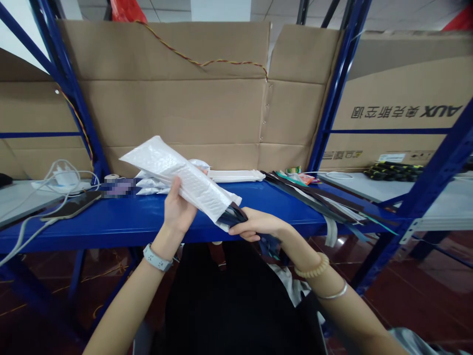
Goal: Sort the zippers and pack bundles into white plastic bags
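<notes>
Left grip (179, 207) curled around a white bubble mailer (177, 180), tilted in the air above a blue steel shelf (111, 227). Right grip (254, 224) stretched out at the mailer's far end, fingers (251, 228) against black strips (232, 216) poking from its mouth; pinching or only touching, impossible to tell. Grey watch (157, 257) on the left wrist; bead bracelet (312, 265) and silver bangle (332, 292) on the right. Behind, more white mailers (148, 183); along the shelf, a bundle of dark strips (314, 197); off to the left, a smartphone (72, 204) with a white cable (61, 177).
</notes>
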Available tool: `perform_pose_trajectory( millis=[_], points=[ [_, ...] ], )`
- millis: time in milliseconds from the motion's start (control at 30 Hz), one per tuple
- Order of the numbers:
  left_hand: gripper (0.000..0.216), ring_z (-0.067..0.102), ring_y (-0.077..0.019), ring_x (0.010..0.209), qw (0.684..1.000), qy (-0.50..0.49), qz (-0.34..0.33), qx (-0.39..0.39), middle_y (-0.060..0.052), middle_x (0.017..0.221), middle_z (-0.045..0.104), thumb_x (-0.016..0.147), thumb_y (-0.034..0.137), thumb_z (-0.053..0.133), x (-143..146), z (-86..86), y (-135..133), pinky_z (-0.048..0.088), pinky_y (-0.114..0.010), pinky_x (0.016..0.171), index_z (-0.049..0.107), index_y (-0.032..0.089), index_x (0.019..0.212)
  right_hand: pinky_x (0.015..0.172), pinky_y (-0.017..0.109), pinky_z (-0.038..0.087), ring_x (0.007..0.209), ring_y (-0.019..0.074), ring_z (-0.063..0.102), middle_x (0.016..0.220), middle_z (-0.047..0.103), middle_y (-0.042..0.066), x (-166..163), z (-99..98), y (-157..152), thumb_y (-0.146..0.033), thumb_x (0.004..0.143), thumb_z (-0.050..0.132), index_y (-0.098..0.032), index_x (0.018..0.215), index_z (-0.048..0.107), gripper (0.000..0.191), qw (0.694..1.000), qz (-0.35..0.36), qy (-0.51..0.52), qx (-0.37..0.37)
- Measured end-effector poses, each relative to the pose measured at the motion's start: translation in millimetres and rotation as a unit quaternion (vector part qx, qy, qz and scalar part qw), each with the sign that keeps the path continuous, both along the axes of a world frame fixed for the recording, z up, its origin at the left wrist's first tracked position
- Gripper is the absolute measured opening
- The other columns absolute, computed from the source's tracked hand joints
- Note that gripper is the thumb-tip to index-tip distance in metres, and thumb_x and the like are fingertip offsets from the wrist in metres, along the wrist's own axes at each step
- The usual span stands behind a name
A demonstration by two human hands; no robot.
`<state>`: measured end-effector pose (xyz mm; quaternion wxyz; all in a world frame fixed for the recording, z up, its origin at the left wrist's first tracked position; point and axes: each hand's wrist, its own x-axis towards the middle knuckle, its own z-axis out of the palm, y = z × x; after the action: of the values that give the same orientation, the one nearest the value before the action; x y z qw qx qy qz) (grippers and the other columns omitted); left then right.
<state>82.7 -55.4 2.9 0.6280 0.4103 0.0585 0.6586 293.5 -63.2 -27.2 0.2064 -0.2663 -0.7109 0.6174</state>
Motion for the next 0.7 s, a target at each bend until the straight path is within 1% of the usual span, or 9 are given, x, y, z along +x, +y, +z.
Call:
perform_pose_trajectory(
  millis=[133, 167, 300, 333, 400, 467, 567, 633, 700],
  points=[
    [0.042, 0.049, -0.0291, 0.124, 0.998, -0.051, 0.024, 0.009, -0.008, 0.114, 0.065, 0.083, 0.038, 0.058, -11, 7.9, -4, 0.046, -0.039, 0.098, 0.057, 0.020, 0.121, 0.036, 0.014, 0.025, 0.035, 0.0028, 0.034, 0.044, 0.036, -0.014, -8, -2.2, -5, -0.020, 0.073, 0.073, -0.019, 0.091, 0.041, 0.037, 0.996, 0.040, 0.059, -0.061],
    [0.043, 0.050, -0.0297, 0.123, 0.998, -0.054, 0.024, 0.006, -0.008, 0.114, 0.066, 0.083, 0.039, 0.058, -11, 7.7, -5, 0.046, -0.040, 0.097, 0.057, 0.020, 0.121, 0.037, 0.014, 0.026, 0.035, 0.0026, 0.034, 0.044, 0.037, -0.014, -11, -3.5, -5, -0.019, 0.073, 0.073, -0.019, 0.091, 0.041, 0.036, 0.993, 0.051, 0.072, -0.074],
    [0.037, 0.052, -0.0313, 0.120, 0.999, -0.045, 0.003, -0.012, -0.005, 0.109, 0.068, 0.082, 0.041, 0.056, -1, -0.7, -6, 0.047, -0.043, 0.097, 0.062, 0.021, 0.112, 0.036, 0.015, 0.025, 0.033, 0.0026, 0.034, 0.040, 0.037, -0.012, -21, -10.5, -6, -0.019, 0.074, 0.070, -0.019, 0.075, 0.038, 0.032, 0.986, 0.073, 0.102, -0.106],
    [0.035, 0.052, -0.0311, 0.120, 0.999, -0.038, -0.005, -0.017, -0.005, 0.108, 0.068, 0.082, 0.041, 0.055, 4, -3.2, -7, 0.046, -0.043, 0.097, 0.063, 0.020, 0.109, 0.035, 0.015, 0.024, 0.033, 0.0028, 0.034, 0.039, 0.037, -0.012, -23, -12.2, -6, -0.019, 0.074, 0.070, -0.018, 0.075, 0.038, 0.031, 0.985, 0.072, 0.109, -0.110],
    [0.035, 0.053, -0.0304, 0.119, 0.999, -0.023, -0.016, -0.026, -0.006, 0.107, 0.069, 0.083, 0.042, 0.053, 12, -6.9, -8, 0.046, -0.042, 0.098, 0.065, 0.017, 0.104, 0.035, 0.015, 0.024, 0.032, 0.0030, 0.033, 0.040, 0.037, -0.013, -25, -14.7, -4, -0.017, 0.074, 0.070, -0.017, 0.082, 0.042, 0.029, 0.984, 0.069, 0.121, -0.110],
    [0.037, 0.052, -0.0300, 0.120, 0.999, -0.008, -0.020, -0.028, -0.007, 0.110, 0.068, 0.083, 0.044, 0.053, 18, -8.5, -10, 0.046, -0.040, 0.099, 0.066, 0.017, 0.104, 0.035, 0.015, 0.025, 0.032, 0.0030, 0.033, 0.041, 0.038, -0.014, -24, -16.0, -2, -0.017, 0.074, 0.070, -0.017, 0.087, 0.045, 0.028, 0.984, 0.066, 0.128, -0.105],
    [0.042, 0.052, -0.0312, 0.122, 0.999, 0.025, -0.020, -0.010, -0.008, 0.116, 0.066, 0.080, 0.046, 0.059, 23, -10.1, -13, 0.046, -0.040, 0.099, 0.065, 0.017, 0.109, 0.035, 0.015, 0.026, 0.032, 0.0030, 0.034, 0.041, 0.038, -0.013, -21, -15.9, 1, -0.018, 0.076, 0.069, -0.016, 0.082, 0.045, 0.024, 0.986, 0.058, 0.127, -0.095],
    [0.044, 0.053, -0.0327, 0.120, 0.997, 0.076, -0.019, -0.003, -0.010, 0.116, 0.067, 0.076, 0.041, 0.066, 26, -13.2, -14, 0.046, -0.040, 0.099, 0.065, 0.016, 0.112, 0.035, 0.015, 0.028, 0.033, 0.0028, 0.035, 0.040, 0.038, -0.012, -19, -15.1, 3, -0.020, 0.076, 0.069, -0.016, 0.076, 0.044, 0.025, 0.987, 0.053, 0.124, -0.090],
    [0.043, 0.055, -0.0334, 0.117, 0.992, 0.124, -0.011, -0.001, -0.011, 0.114, 0.068, 0.074, 0.031, 0.071, 32, -18.2, -15, 0.046, -0.040, 0.098, 0.066, 0.015, 0.113, 0.036, 0.015, 0.029, 0.032, 0.0030, 0.036, 0.040, 0.038, -0.012, -18, -14.5, 5, -0.020, 0.076, 0.069, -0.017, 0.075, 0.044, 0.025, 0.987, 0.049, 0.124, -0.087]
  ],
)
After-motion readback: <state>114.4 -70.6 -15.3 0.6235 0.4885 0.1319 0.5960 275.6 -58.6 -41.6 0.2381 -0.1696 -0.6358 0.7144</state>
